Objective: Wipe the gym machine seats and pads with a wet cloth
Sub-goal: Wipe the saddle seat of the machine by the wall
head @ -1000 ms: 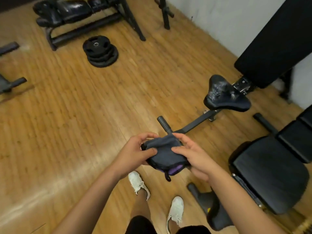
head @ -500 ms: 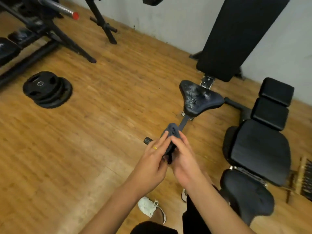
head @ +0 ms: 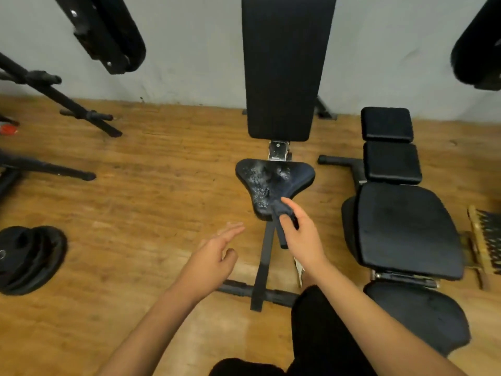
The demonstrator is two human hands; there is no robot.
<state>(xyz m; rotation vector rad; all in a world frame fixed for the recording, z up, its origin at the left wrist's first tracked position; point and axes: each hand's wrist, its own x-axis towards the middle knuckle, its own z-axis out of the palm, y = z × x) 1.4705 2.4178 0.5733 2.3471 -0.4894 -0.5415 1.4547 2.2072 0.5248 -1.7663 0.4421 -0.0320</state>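
Note:
A worn black triangular seat (head: 273, 183) with a flaking surface sits in the middle, below a tall upright back pad (head: 284, 66). My right hand (head: 301, 234) is shut on a folded dark cloth (head: 280, 221), which hangs down at the seat's near tip. My left hand (head: 214, 256) hovers open and holds nothing, left of the bench's black frame bar (head: 264, 261). To the right stands a second bench with a wide black seat pad (head: 406, 229) and two small square pads (head: 387, 142).
Stacked black weight plates (head: 29, 256) lie on the wooden floor at the left. Black rack legs (head: 67, 104) cross the upper left. A brush (head: 485, 240) lies at the far right. A hanging black pad (head: 108, 31) is at top left. My leg stands beside the bench base.
The view has swung to face the bench head-on. My left hand has let go of the cloth and moved left; my right hand has carried the cloth to the seat's near tip.

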